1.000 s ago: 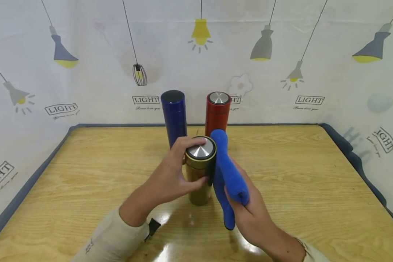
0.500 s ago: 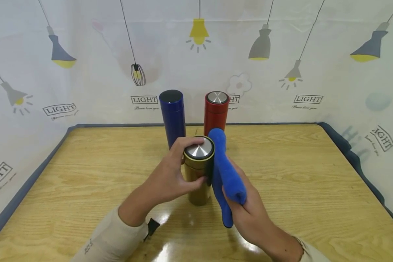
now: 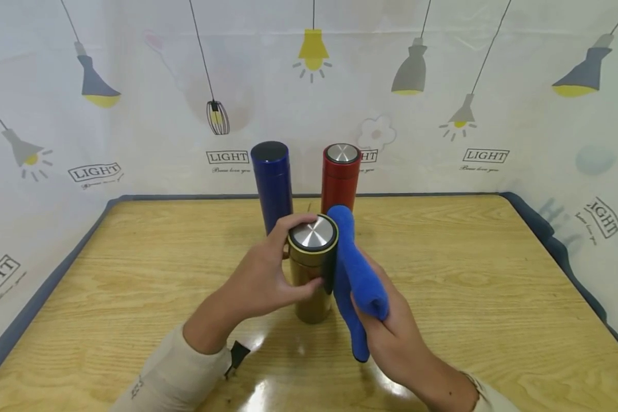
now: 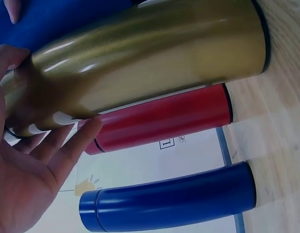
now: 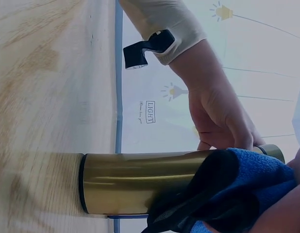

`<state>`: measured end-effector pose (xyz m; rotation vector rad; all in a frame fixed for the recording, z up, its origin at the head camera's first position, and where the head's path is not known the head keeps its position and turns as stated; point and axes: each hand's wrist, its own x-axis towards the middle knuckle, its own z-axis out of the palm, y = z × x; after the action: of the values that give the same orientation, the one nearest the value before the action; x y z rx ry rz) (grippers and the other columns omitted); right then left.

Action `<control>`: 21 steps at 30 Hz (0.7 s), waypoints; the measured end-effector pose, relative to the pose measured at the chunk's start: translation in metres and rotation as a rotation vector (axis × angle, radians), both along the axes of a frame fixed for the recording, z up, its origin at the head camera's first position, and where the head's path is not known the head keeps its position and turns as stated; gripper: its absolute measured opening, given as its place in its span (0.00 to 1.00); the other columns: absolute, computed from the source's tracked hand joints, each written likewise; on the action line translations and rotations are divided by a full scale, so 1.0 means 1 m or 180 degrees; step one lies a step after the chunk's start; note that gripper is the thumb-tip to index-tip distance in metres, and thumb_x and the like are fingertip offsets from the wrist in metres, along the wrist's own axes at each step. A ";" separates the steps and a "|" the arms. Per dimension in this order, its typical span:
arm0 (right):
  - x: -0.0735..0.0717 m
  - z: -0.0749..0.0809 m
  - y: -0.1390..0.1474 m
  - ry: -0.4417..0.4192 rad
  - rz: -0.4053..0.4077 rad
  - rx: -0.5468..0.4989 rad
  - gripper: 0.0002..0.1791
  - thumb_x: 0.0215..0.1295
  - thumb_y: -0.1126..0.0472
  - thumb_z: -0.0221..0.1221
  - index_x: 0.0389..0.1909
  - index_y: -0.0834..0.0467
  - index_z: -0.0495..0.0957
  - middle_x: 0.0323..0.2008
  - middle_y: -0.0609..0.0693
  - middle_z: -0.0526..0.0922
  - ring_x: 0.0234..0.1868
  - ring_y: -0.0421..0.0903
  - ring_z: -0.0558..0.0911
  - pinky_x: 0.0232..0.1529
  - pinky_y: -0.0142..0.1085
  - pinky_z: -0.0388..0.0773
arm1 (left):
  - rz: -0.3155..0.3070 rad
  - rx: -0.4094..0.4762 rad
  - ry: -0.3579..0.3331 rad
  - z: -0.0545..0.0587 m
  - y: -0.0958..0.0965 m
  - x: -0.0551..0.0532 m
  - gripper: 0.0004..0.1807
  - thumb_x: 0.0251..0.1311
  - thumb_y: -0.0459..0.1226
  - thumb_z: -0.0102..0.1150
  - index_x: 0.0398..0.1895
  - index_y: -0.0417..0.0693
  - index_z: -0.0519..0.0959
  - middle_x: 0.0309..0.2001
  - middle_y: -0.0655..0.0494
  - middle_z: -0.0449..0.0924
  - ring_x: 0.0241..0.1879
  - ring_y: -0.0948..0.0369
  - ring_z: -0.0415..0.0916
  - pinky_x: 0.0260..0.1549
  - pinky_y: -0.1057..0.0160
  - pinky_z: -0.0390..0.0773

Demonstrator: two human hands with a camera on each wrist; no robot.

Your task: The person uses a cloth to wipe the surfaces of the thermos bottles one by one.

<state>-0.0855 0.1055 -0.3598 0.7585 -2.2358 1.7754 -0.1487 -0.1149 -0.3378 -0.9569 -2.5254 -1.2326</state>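
Observation:
A gold thermos flask (image 3: 311,306) with a silver-topped lid stands upright on the wooden table, its base touching the wood in both wrist views. My left hand (image 3: 260,280) grips its upper part, thumb on the near side and a finger at the lid's rim. Folded in my right hand (image 3: 399,343) is a blue cloth (image 3: 357,272), pressed to the flask's right side. Dark edging or backing of the cloth (image 5: 261,170) shows in the right wrist view. The left wrist view shows the gold flask's body (image 4: 155,53); the cloth hides part of its right side in the head view.
Behind the gold flask stand a blue flask (image 3: 273,186) on the left and a red flask (image 3: 340,180) on the right, both upright. The wooden table (image 3: 468,286) ends at a lamp-printed backdrop (image 3: 175,74). A black strap piece (image 3: 238,355) hangs at the left cuff.
My left finger has slid back slightly from the lid's top to its rim. The cloth has shifted a little downward along the flask, which stays in place.

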 end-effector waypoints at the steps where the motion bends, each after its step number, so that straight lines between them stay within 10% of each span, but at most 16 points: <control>1: 0.000 0.001 0.000 0.0004 0.0005 -0.0007 0.35 0.75 0.72 0.47 0.78 0.45 0.54 0.75 0.51 0.63 0.72 0.43 0.68 0.65 0.28 0.70 | 0.0006 -0.0004 -0.0013 0.000 0.000 0.000 0.53 0.48 0.39 0.77 0.74 0.60 0.53 0.65 0.53 0.72 0.60 0.57 0.76 0.49 0.55 0.85; 21: 0.000 0.004 0.000 0.0214 0.0019 -0.0068 0.36 0.74 0.75 0.45 0.78 0.49 0.54 0.75 0.50 0.64 0.71 0.43 0.69 0.66 0.27 0.69 | -0.0080 0.0094 -0.0036 0.003 -0.002 -0.001 0.51 0.47 0.36 0.76 0.73 0.56 0.54 0.68 0.52 0.66 0.63 0.56 0.72 0.50 0.55 0.84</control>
<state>-0.0855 0.1053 -0.3561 0.8092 -2.1704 1.7470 -0.1494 -0.1165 -0.3352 -0.9807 -2.5041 -1.2822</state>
